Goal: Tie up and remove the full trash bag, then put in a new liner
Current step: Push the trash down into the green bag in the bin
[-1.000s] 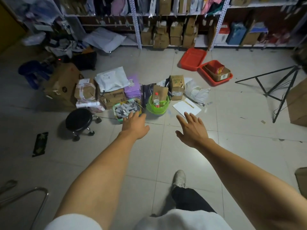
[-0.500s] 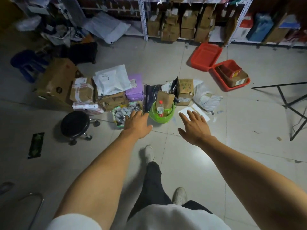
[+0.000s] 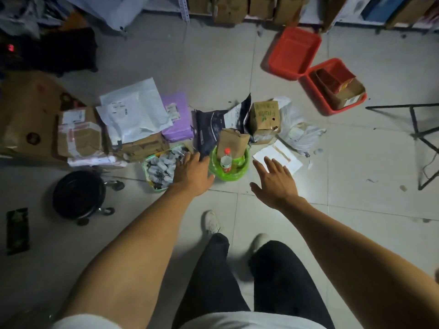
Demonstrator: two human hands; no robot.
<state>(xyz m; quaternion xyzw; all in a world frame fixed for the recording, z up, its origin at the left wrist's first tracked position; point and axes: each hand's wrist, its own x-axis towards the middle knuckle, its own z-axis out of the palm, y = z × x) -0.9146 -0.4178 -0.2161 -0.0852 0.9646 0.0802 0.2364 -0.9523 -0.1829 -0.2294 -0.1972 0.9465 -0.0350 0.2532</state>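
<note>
I see one green trash bin [image 3: 229, 172] on the tiled floor [image 3: 332, 176], its green liner folded over the rim, and inside it one clear bottle with a red cap [image 3: 226, 160] and one brown paper bag [image 3: 232, 142] standing up. My left hand [image 3: 193, 174] is spread just left of the bin, fingers [image 3: 187, 160] open and holding nothing, partly over one smaller basket of wrapped items [image 3: 161, 167]. My right hand [image 3: 275, 180] is just right of the bin, fingers [image 3: 268, 162] splayed and empty, above one white sheet [image 3: 282, 155] on the floor. The bin sits between the two hands; I cannot tell whether either touches it. Behind the bin stands a cluster of cardboard boxes and mailers, including one purple parcel [image 3: 177, 117]. Two red trays [image 3: 294, 52] lie toward the far right, and one black rolling stool [image 3: 79, 194] stands at the left.
</note>
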